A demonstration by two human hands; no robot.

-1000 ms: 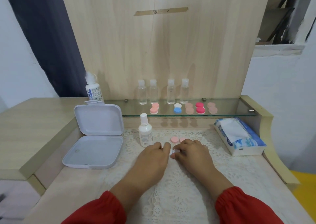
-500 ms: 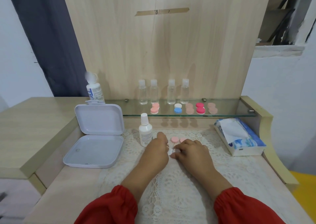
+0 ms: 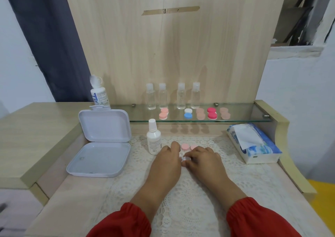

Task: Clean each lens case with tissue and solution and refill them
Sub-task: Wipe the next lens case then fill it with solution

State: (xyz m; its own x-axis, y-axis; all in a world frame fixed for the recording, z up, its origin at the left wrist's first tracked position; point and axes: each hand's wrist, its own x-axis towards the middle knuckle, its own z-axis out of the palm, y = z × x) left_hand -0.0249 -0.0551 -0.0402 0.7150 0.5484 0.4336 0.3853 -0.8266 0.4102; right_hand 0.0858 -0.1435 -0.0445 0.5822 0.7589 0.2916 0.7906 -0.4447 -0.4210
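- While both hands work close together over the lace mat [image 3: 190, 191] in the middle of the tabletop [image 3: 59, 197], the right hand [image 3: 204, 161] pinches a small white piece [image 3: 186, 158] with curled fingers; whether it is a cap or tissue I cannot tell.
- The left hand [image 3: 167, 161] lies knuckles up just beside it, fingers curled down toward the same spot; whether it holds anything is hidden.
- A pink lens case [image 3: 188, 146] lies on the mat just behind the hands, its right half partly covered by the right hand.
- A white solution bottle [image 3: 153, 139] stands upright near the mat's back left corner, just left of the left hand.
- An open white hinged box [image 3: 101, 146] sits toward the tabletop's left edge, its lid standing up.
- A tissue pack [image 3: 253, 142], one sheet pulled up, lies toward the right edge.
- On the glass shelf [image 3: 244, 117] along the back, four clear bottles [image 3: 173, 96] stand in a row, with five more lens cases [image 3: 195, 113] in front of them: pink, white and blue, tan, red, tan.
- A larger white bottle [image 3: 99, 93] stands at the shelf's left end.
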